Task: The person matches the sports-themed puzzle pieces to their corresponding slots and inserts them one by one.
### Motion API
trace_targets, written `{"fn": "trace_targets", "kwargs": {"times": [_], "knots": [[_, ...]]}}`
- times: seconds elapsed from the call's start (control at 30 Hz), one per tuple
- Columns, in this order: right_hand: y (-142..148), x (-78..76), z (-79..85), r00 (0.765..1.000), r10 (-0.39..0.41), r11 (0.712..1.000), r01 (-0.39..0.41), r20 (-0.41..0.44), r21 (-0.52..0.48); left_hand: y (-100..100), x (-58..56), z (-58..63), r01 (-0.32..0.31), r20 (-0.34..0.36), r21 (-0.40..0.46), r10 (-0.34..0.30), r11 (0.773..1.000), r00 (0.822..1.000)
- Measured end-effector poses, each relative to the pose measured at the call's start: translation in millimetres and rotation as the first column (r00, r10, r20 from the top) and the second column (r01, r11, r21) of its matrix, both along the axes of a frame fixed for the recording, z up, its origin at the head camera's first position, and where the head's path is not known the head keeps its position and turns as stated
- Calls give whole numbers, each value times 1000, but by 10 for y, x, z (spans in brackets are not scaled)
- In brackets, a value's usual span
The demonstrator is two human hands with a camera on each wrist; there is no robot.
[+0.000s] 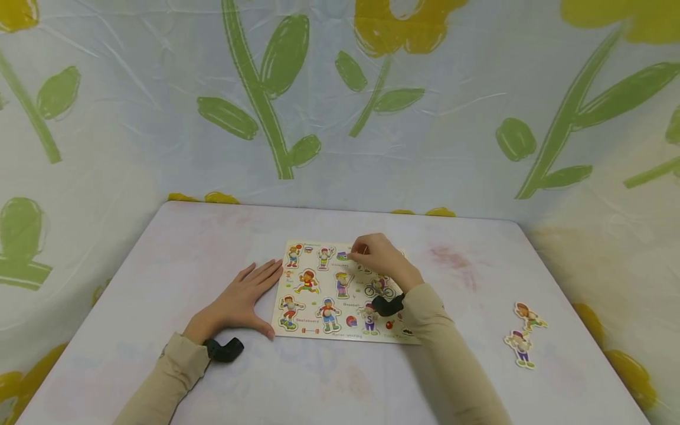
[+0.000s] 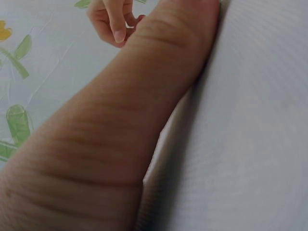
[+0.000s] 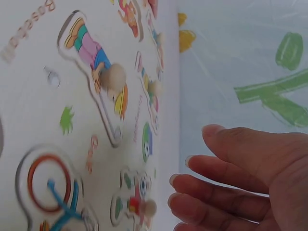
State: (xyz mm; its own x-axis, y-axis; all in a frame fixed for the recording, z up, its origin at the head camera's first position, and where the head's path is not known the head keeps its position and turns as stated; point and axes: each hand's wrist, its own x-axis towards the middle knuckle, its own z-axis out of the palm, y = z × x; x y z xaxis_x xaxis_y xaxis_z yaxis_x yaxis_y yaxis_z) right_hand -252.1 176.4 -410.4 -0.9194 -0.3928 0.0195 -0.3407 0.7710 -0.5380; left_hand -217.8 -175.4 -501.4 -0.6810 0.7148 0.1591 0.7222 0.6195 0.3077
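Note:
A pale peg puzzle board [image 1: 313, 308] lies flat, filled with sports figures that have round knobs. My left hand [image 1: 241, 302] rests at its left edge with fingers spread; in the left wrist view mostly thumb base and wrist [image 2: 110, 120] show. Over the board's upper right hovers my right hand [image 1: 381, 258], its fingers bent. The right wrist view shows that hand's thumb and fingers [image 3: 221, 175] apart, nothing between them. Near it are the soccer figure [image 3: 134, 206], the golfer piece [image 3: 103, 72] and the bicycle piece [image 3: 50, 190]. My right hand and sleeve hide part of the board.
Two loose pieces lie on the table [image 1: 212, 383] at the right: a running figure [image 1: 528, 316] and a purple-trousered figure [image 1: 519, 349]. A flower-printed cloth [image 1: 451, 118] stands behind the table and along its sides. Each wrist carries a black band [image 1: 225, 350].

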Motion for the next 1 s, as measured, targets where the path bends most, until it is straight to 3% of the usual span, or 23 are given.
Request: {"fn": "trace_targets", "kwargs": {"times": [0.37,0.57,1.0], "knots": [[385,224,133,999,-7,1000,6,-39,-11,1,-6,-16,16,-16,20,-15,1000,1000],[613,339,182,997,-50,999,51,-67,5,7,9,0,17,-44,27,-16,999,999],[1184,602,223,980,-180,983,182,-82,24,15,8,-12,-7,3,-11,7,1000,1000]]}}
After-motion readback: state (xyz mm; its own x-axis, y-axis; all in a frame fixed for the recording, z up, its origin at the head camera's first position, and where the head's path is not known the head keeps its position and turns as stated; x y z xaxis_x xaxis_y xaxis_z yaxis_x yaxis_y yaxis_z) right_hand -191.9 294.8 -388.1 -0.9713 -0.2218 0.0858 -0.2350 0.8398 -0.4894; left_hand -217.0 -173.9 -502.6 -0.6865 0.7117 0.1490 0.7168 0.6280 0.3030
